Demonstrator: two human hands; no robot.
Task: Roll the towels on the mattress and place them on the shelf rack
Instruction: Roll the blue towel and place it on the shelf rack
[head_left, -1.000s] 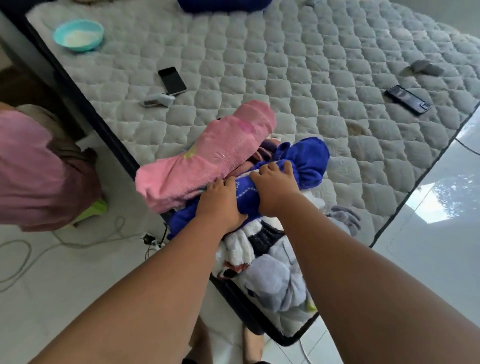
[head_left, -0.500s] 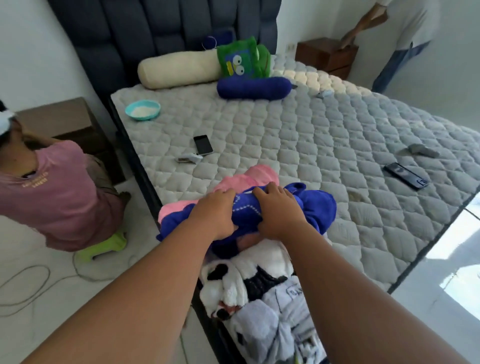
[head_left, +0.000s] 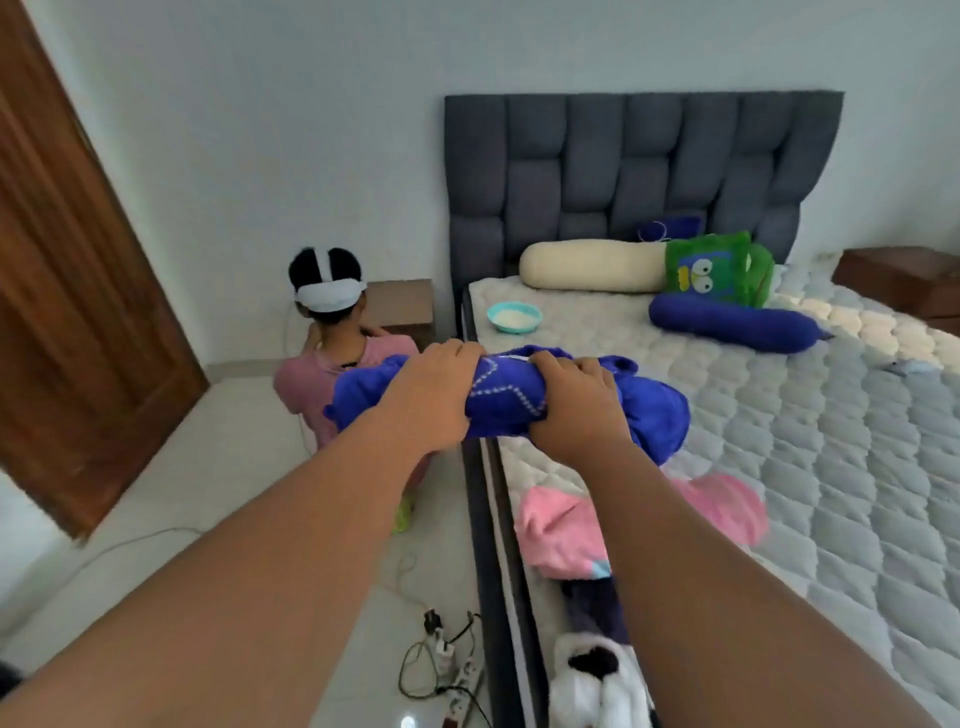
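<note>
I hold a rolled blue towel (head_left: 506, 400) in the air above the mattress's left edge. My left hand (head_left: 434, 395) grips its left part and my right hand (head_left: 576, 402) grips its right part, both from above. Loose blue cloth bunches out past my right hand. On the quilted mattress (head_left: 810, 467) below lies a pink towel (head_left: 561, 530), partly hidden by my right forearm. A dark purple towel (head_left: 592, 605) and a white and black one (head_left: 587, 680) lie nearer me at the mattress edge. No shelf rack is in view.
A person in a pink shirt (head_left: 324, 358) sits on the floor left of the bed, facing away. A power strip with cables (head_left: 452, 675) lies on the floor. A teal bowl (head_left: 514, 317), bolsters and a green pillow (head_left: 711, 270) sit near the headboard. A wooden door (head_left: 67, 312) stands at left.
Both hands have lifted the blue towel roll off the pile, and my view has swung up and left toward the headboard. The pink towel stays on the mattress.
</note>
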